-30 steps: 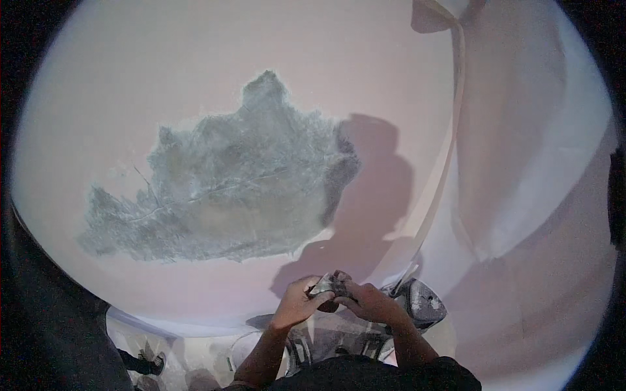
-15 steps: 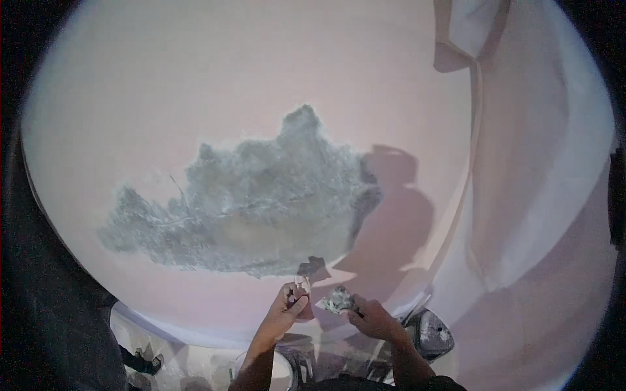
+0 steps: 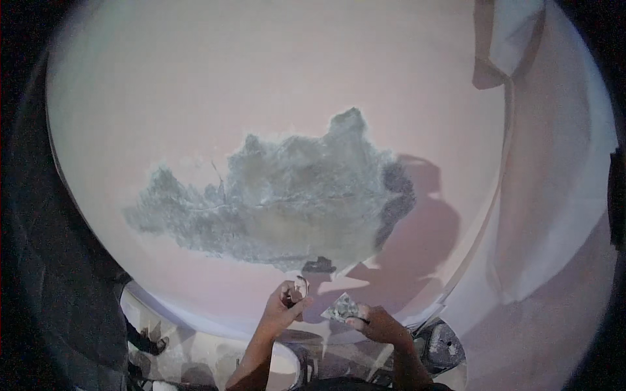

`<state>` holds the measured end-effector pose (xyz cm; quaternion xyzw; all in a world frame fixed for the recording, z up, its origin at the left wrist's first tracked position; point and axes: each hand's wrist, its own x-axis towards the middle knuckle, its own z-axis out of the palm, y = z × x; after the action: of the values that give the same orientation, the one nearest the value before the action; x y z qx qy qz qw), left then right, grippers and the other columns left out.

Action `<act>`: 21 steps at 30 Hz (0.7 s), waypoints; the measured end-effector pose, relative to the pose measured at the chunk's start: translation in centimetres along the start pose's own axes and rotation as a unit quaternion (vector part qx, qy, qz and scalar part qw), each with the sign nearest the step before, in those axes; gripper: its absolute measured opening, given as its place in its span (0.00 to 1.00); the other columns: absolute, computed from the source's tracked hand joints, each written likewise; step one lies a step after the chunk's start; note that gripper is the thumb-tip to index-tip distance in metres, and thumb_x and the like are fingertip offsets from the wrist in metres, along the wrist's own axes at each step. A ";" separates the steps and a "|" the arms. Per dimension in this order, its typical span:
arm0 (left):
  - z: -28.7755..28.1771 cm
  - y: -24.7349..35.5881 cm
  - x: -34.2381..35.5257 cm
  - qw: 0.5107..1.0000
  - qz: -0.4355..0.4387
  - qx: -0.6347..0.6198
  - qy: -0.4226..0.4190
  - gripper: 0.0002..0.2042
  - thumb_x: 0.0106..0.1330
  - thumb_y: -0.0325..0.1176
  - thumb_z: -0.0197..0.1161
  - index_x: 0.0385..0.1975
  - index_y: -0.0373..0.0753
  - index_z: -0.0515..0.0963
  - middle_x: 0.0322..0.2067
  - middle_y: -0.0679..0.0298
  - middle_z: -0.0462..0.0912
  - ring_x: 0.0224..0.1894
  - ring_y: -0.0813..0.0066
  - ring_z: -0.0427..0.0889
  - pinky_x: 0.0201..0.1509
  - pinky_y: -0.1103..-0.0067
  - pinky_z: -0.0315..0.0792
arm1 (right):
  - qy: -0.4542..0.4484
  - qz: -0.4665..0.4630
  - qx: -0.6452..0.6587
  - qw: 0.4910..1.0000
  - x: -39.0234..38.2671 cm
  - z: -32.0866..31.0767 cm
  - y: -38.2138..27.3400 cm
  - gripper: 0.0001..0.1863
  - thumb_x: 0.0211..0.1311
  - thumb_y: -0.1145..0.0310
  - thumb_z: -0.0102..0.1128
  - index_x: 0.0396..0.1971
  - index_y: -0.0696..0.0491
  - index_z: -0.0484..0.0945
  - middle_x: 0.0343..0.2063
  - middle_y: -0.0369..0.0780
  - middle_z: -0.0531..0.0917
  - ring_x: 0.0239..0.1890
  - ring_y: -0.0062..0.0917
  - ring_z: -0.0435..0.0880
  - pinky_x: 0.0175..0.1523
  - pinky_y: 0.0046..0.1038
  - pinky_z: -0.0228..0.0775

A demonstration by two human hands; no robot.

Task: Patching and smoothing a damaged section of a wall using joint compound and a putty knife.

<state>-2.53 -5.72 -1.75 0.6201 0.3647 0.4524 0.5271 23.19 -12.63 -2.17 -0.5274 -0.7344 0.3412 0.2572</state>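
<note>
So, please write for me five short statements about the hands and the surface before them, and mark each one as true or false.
1. The right hand holds a flat triangular tool. True.
2. The two hands are touching each other. False: a gap separates the right hand from the left hand.
3. The left hand holds a small pale thing. True, though its kind cannot be told.
4. A grey patch with a jagged upper outline shows on the pale pinkish surface. True.
5. The large shadow falls at the left end of the patch. False: it falls at the right end.
</note>
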 end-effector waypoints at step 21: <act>-13.5 13.5 8.8 0.877 0.253 0.315 0.260 0.19 0.58 0.40 0.71 0.32 0.34 0.67 0.19 0.65 0.68 0.24 0.76 0.71 0.27 0.76 0.66 | 0.282 -0.161 0.198 0.925 19.1 -3.4 -16.5 0.12 0.69 0.64 0.51 0.42 0.58 0.70 0.18 0.33 0.72 0.13 0.16 0.69 0.17 0.23 0.62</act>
<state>-12.80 4.47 13.61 0.6846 0.4424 0.5765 0.0569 9.84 2.78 13.08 -0.4147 -0.6244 0.2705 0.6041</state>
